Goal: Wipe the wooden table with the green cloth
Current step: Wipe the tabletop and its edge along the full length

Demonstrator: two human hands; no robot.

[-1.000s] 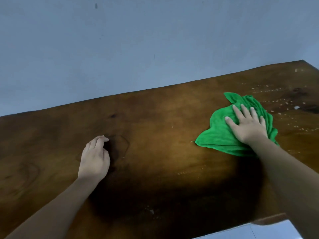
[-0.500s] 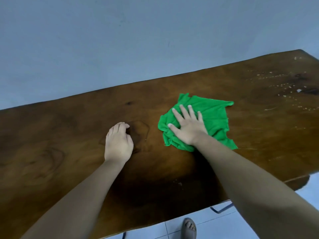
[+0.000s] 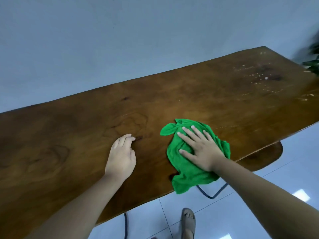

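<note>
A dark wooden table (image 3: 198, 94) runs from lower left to upper right against a wall. A crumpled green cloth (image 3: 186, 171) lies at the table's near edge, its lower corner hanging just over the edge. My right hand (image 3: 200, 149) presses flat on the cloth, fingers spread. My left hand (image 3: 121, 156) rests palm-down on the bare wood to the left of the cloth, fingers loosely together, holding nothing. White specks and smears (image 3: 259, 78) mark the table's far right end.
A blue-grey wall (image 3: 120, 40) stands right behind the table. Pale floor tiles (image 3: 284, 169) lie below the near edge, with a dark metal table leg (image 3: 210, 194) and my sandalled foot (image 3: 188, 221). Green leaves (image 3: 312, 64) show blurred at the right edge.
My right hand has swept the cloth from the right part of the table leftward, then pulled it back toward the near edge. My left hand has stayed planted on the wood.
</note>
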